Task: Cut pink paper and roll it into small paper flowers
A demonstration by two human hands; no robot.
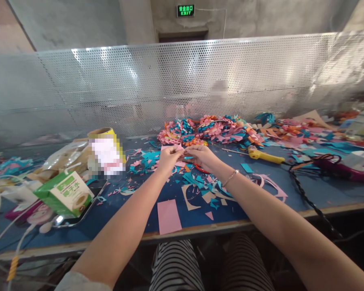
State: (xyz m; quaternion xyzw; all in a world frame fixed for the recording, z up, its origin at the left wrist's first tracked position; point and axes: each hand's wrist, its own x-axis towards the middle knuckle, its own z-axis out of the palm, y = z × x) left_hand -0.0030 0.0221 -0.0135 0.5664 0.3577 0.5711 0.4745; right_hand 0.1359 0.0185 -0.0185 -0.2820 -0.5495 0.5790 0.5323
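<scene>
Above the middle of the blue table, my left hand [171,157] and my right hand [200,157] meet with their fingertips pinched together. A pink paper piece [175,147] shows at the fingers of my left hand and seems to be held there. What lies between my right fingertips is too small and covered to make out. Beneath my right hand is a red curved object [201,168], mostly hidden. Blue paper scraps [194,181] are strewn under both hands. Closer to me lie a pink paper rectangle [169,216] and a cut beige piece [190,198].
Fringed multicoloured paper flowers [212,128] are heaped along a perforated metal screen [139,89]. A yellow glue gun [265,155] with a black cord [306,202] lies right. To the left stand a green-and-white carton [67,193], a tray [94,204] and a yellow roll [119,145].
</scene>
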